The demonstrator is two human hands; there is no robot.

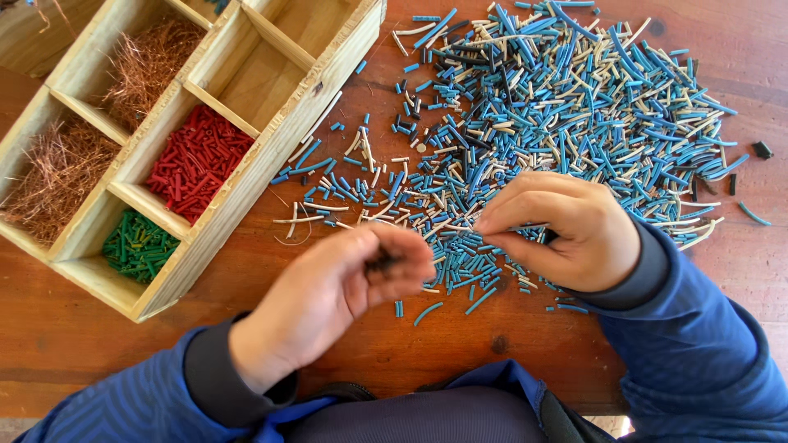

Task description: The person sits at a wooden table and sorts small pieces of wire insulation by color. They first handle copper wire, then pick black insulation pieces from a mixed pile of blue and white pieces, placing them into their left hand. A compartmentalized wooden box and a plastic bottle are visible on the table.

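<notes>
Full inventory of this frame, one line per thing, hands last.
wooden table: one, reddish brown, under everything.
wooden tray: one, pale wood, divided into compartments, upper left.
copper strands: two tangled heaps, coppery, in the tray's left compartments.
red pieces: many, red, in a middle compartment.
green pieces: many, green, in the near compartment.
loose pile: too many to count, blue, cream and a few black short tube pieces, centre to upper right of the table.
left hand: one, blue sleeve, pinching a small dark piece.
right hand: one, blue sleeve, fingertips pinched at the pile's near edge.
</notes>
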